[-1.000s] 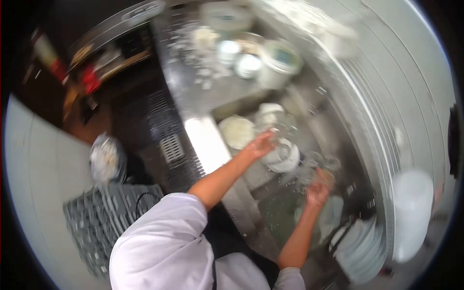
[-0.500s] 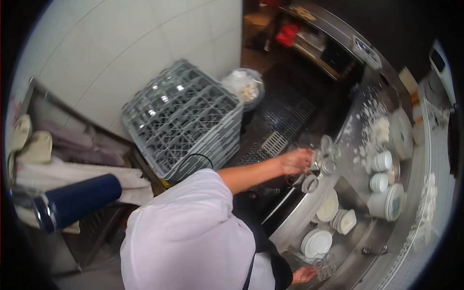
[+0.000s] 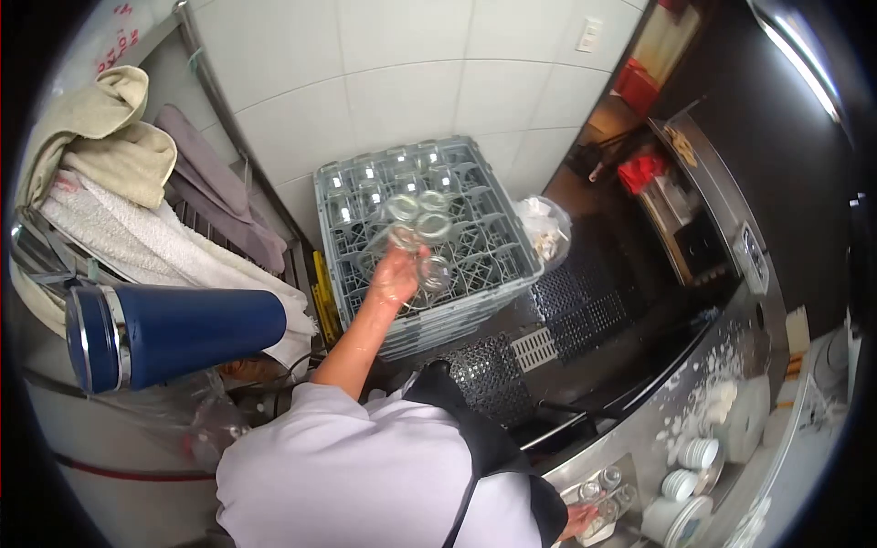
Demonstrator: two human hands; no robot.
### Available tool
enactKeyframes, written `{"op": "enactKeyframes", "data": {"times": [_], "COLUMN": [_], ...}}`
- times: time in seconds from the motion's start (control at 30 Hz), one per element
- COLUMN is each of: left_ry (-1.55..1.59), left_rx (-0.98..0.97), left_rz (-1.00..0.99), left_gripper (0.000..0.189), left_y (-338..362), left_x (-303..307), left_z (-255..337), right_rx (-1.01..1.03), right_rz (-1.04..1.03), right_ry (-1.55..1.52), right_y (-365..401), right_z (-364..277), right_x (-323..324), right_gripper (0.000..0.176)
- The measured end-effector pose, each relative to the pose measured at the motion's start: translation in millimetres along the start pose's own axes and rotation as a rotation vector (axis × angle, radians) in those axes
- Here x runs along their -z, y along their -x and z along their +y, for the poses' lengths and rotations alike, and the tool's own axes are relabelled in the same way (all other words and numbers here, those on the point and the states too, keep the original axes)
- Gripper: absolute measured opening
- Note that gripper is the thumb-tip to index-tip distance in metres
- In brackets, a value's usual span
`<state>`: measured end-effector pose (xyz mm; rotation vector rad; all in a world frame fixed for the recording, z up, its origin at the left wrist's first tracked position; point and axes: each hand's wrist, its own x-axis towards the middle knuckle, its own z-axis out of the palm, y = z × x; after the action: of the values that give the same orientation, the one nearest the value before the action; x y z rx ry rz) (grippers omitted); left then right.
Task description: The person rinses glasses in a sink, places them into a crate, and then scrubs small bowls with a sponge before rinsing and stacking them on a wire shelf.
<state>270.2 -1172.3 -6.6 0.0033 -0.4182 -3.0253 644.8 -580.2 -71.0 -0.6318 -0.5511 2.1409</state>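
Closest in, at the lower edge of the view, the person's right hand [image 3: 577, 521] lies low beside a cluster of small glasses [image 3: 610, 486] in the steel sink [image 3: 568, 475]. Its fingers look curled, but whether they grip a glass cannot be told, as the hand is small and partly cut off. Just beyond, white cups [image 3: 699, 452] stand on the wet steel counter [image 3: 731, 365]. From the white sleeve [image 3: 311, 429] the bare left arm stretches away from the body. The left hand [image 3: 395, 274] is closed around several clear glasses [image 3: 416, 222], which are clutched together and fan out above and beside the fingers, one of them hanging at the right of the palm. The hand and its glasses are held over the grey rack [image 3: 484, 265], above its near middle compartments and not set into them. More glasses sit upturned in the rack's far rows. The rack rests on a stack of similar ones on the floor, near a black grated mat [image 3: 585, 310], with a clear plastic bag [image 3: 546, 228] just to its right. To the left a dark blue bottle [image 3: 174, 333] lies on its side at a shelf's edge, and folded towels [image 3: 100, 137] are piled behind it. Farthest off are the white tiled wall [image 3: 402, 82] and, at the right, a dim passage with a red object [image 3: 639, 171].
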Motion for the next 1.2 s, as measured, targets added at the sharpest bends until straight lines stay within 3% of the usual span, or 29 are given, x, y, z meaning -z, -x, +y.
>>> {"op": "enactKeyframes", "data": {"times": [0.07, 0.13, 0.2, 0.27, 0.3, 0.37, 0.43, 0.53, 0.6, 0.73, 0.83, 0.97, 1.2], "left_ry": [0.028, 0.078, 0.149, 0.152, 0.183, 0.277, 0.297, 0.329, 0.331, 0.302, 0.287, 0.264, 0.296], "left_rx": [-0.116, -0.179, -0.189, -0.193, -0.175, -0.162, -0.169, -0.186, -0.23, -0.302, -0.271, -0.416, -0.449], "left_rz": [0.077, 0.13, 0.179, 0.254, 0.25, 0.251, 0.287, 0.349, 0.394, 0.462, 0.469, 0.578, 0.545], "left_gripper": [0.029, 0.032, 0.035, 0.025, 0.024, 0.022, 0.021, 0.014, 0.01, 0.008, 0.012, 0.017, 0.014], "left_y": [2.7, -5.1, -9.0, -11.4, -11.4, -13.6, -16.6, -18.5, -20.0, -19.1, -20.7, -20.5, -22.1], "left_x": [15.9, 34.0, 60.4, 60.5, 61.5, 70.5, 77.1, 77.0, 81.7, 57.0, 57.6, 45.6, 45.0], "left_z": [20.3, 34.9, 45.5, 44.9, 43.8, 37.7, 30.2, 25.1, 21.8, 13.1, 11.0, 1.3, -1.9], "right_rx": [-0.169, -0.631, -0.328, -0.509, -0.716, -0.812, -0.761, -0.978, -1.064, -1.394, -1.506, -1.716, -1.78], "right_rz": [-0.139, -0.682, -0.36, -0.717, -0.881, -0.859, -0.721, -0.858, -0.758, -0.844, -0.826, -0.687, -0.594], "right_ry": [0.046, -0.322, 0.133, 0.093, -0.055, -0.035, 0.112, 0.037, 0.187, 0.09, 0.117, 0.02, 0.052], "right_y": [-35.4, -98.7, -117.1, -118.7, -120.2, -124.4, -110.3, -78.5, -67.9, -22.0, 7.5, 27.0, 41.0], "right_z": [11.2, 43.7, 90.6, 135.7, 161.6, 213.9, 262.2, 320.1, 357.7, 402.9, 440.0, 494.3, 546.2], "right_x": [-41.2, -55.5, -115.1, -182.1, -216.7, -258.4, -293.3, -346.8, -366.6, -417.8, -444.0, -456.4, -454.0], "right_gripper": [0.042, 0.053, 0.059, 0.06, 0.061, 0.064, 0.062, 0.059, 0.057, 0.053, 0.045, 0.042, 0.04]}}
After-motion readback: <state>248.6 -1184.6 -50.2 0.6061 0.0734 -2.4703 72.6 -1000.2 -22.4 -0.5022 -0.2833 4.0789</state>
